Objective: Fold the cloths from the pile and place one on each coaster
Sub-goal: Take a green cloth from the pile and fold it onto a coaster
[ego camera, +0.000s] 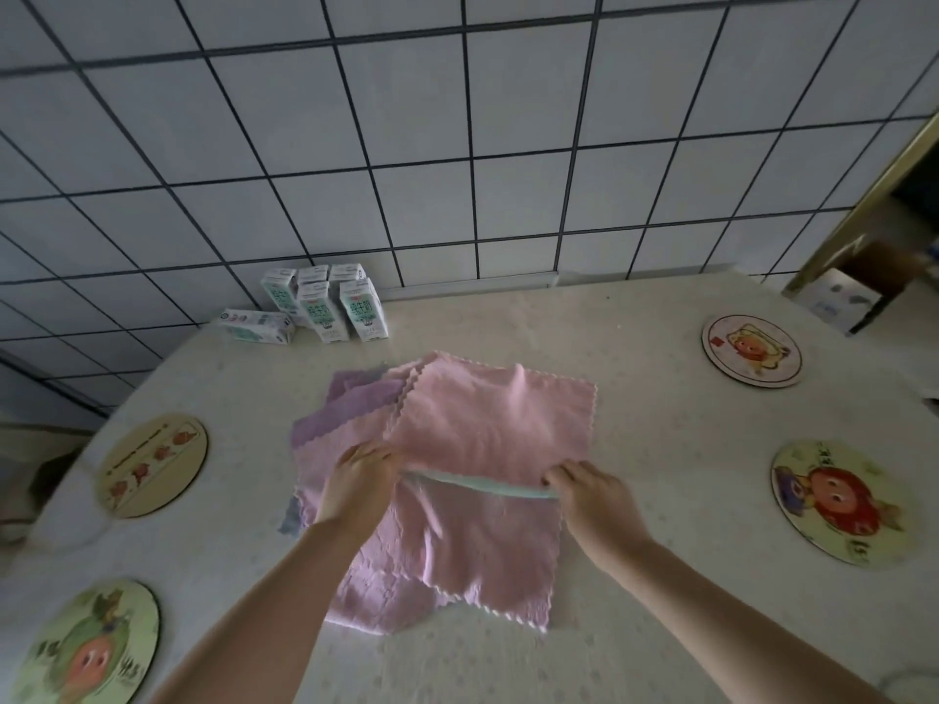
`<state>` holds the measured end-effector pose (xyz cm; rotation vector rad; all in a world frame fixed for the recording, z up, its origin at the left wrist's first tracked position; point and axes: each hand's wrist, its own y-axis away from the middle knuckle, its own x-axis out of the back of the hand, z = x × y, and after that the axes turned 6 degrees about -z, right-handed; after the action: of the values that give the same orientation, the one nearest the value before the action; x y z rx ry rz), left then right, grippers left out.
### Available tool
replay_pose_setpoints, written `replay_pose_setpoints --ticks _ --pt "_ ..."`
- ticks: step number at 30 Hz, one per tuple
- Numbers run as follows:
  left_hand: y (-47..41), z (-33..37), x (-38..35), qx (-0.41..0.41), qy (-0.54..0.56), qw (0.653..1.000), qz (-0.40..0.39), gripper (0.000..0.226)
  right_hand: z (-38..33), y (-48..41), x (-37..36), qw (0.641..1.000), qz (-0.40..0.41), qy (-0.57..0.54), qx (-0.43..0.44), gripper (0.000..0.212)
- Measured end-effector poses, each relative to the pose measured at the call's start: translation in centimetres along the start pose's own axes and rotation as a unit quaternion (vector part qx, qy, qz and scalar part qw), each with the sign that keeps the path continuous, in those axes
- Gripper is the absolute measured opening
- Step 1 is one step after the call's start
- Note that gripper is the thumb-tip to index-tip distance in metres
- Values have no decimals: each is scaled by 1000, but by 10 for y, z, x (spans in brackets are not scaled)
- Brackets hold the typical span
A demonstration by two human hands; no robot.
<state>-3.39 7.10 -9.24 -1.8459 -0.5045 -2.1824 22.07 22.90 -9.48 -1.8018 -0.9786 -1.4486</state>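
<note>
A pile of cloths [355, 409], pink and purple, lies in the middle of the table. On top is a pink cloth [488, 546] with a teal underside showing along its raised edge. My left hand [361, 475] pinches that edge at its left end and my right hand [589, 487] pinches it at the right end. Another pink cloth [498, 419] lies flat just beyond. Round picture coasters sit bare around the pile: two on the left [152, 464] [86, 647] and two on the right [752, 350] [838, 500].
Several milk cartons [330, 307] stand at the back by the tiled wall [457, 144], one lying on its side [256, 325]. The table wears a pale dotted tablecloth [660, 424]. A doorway and a box [838, 297] lie at the far right.
</note>
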Motion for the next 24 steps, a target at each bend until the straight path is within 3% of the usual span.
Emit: replay_pose_setpoints --ticks 4,7,12,17,24 --pt "-12 3 49 131 101 985 44 25 6 -32 50 999 41 24 -15 42" --pt "-20 0 83 136 87 983 86 25 2 -55 89 998 46 22 -38 46" --pt "-16 -8 141 152 183 953 188 27 -29 -74 150 992 115 38 -31 42" --pt "14 -33 192 143 338 885 288 21 -78 -87 190 986 163 19 -8 40" --pt "96 -92 247 176 359 841 365 21 -181 -90 212 976 191 -99 42 31"
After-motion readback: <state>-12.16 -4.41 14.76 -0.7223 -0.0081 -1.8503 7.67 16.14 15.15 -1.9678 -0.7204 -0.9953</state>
